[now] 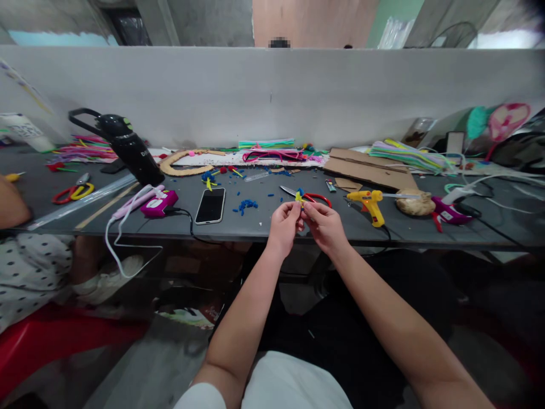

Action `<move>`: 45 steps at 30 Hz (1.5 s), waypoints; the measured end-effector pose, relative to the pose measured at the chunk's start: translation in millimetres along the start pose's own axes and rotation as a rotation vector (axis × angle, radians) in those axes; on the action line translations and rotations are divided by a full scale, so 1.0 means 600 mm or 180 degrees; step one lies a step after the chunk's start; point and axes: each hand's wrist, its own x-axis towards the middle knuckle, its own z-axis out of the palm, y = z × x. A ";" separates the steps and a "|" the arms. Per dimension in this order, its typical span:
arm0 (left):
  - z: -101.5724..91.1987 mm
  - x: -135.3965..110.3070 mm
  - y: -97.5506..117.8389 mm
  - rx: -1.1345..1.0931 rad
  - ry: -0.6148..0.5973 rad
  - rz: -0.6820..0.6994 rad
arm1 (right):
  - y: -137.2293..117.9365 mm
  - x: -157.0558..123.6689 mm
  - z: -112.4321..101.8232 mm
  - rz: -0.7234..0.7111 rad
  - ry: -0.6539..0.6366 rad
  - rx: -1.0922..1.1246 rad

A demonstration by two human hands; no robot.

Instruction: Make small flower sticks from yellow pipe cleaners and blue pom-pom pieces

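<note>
Above the table's front edge, my left hand (pixel 284 227) and my right hand (pixel 326 227) meet, fingertips pinched together. Between them is a small blue and yellow fuzzy craft piece (pixel 299 196), apparently of pipe cleaner; the fingers cover its lower part. Just behind it lie red-handled scissors (pixel 317 198), their blades pointing left. Short blue fuzzy bits (pixel 247 205) are heaped left of my hands. A similar blue and yellow piece (pixel 209 182) rests behind the phone (pixel 210 205).
To the right lie a yellow glue gun (pixel 369 205) and cardboard sheets (pixel 370 169). On the left stand a black bottle (pixel 131 150) and a purple device (pixel 159 204) with cables. Pipe cleaner bundles (pixel 404 156) line the partition (pixel 213 96). Another person's arm (pixel 12 204) is at far left.
</note>
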 end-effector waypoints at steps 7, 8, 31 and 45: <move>0.003 0.000 -0.005 -0.0021 0.0071 -0.0053 | 0.005 0.003 0.001 -0.0060 0.0118 0.0039; 0.002 0.001 -0.006 0.0008 0.0059 -0.0043 | 0.005 0.003 0.001 -0.0071 0.0123 0.0010; -0.015 0.007 -0.007 0.0683 0.0284 0.0194 | -0.001 -0.003 -0.018 -0.0948 0.0099 -0.1733; -0.028 0.007 -0.018 0.1672 0.0166 0.0668 | 0.011 0.001 -0.019 -0.1082 0.0071 -0.1952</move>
